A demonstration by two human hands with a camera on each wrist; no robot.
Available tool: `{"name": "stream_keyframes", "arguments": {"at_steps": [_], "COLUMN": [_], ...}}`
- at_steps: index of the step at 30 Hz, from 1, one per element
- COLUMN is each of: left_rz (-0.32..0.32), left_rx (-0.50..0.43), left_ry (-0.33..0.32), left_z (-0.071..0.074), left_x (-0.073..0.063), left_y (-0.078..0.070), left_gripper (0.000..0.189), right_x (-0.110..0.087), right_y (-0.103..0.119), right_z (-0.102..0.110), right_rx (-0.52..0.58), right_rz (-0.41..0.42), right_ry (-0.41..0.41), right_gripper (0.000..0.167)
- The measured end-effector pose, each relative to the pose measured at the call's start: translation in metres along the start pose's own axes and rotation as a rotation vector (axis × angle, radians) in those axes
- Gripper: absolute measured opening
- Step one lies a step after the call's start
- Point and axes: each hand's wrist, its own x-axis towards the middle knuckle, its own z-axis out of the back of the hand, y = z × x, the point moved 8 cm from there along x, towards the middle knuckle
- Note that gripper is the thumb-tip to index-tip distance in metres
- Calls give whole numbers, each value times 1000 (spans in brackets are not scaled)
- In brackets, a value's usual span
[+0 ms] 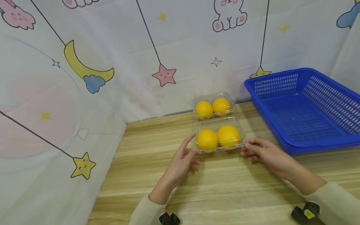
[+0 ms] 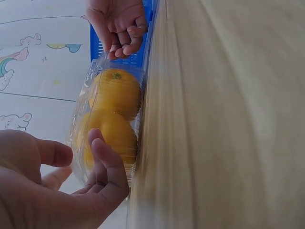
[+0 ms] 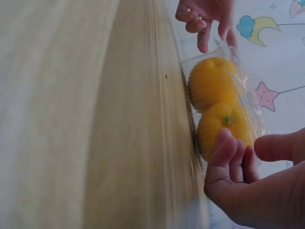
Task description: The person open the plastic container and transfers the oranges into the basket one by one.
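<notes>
A clear plastic clamshell box (image 1: 216, 122) with two oranges, a left orange (image 1: 207, 139) and a right orange (image 1: 229, 136), lies closed on the table. My left hand (image 1: 181, 161) is at its near left corner, index finger stretched along the side; in the left wrist view its thumb (image 2: 59, 153) stands apart from the fingers. At the near right corner, my right hand (image 1: 265, 154) pinches the box's edge between thumb and fingers, also visible in the right wrist view (image 3: 252, 176). Just behind stands a second clear box (image 1: 216, 96) holding two more oranges.
A blue plastic basket (image 1: 270, 117) with slotted walls stands at the right, close to my right hand. Behind the wooden table (image 1: 146, 150) hangs a white cloth (image 1: 185, 43) printed with stars, a moon and bears; it also covers the left side.
</notes>
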Motion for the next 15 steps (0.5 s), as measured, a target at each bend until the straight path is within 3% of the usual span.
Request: {"name": "stream_keyframes", "arguments": {"at_steps": [10,15], "left_rz": [-4,-3], "left_rx": [-36,-48], "left_ry": [37,51], "left_z": [-3,-5], "left_x": [2,3], "left_y": [1,3], "left_gripper": [56,57], "right_x": [1,3], "right_y": [-3,-6], "right_z": [2,2], "right_rx": [47,118], "right_rz": [-23,-35], "right_ry": [6,10], "right_gripper": [35,24]}}
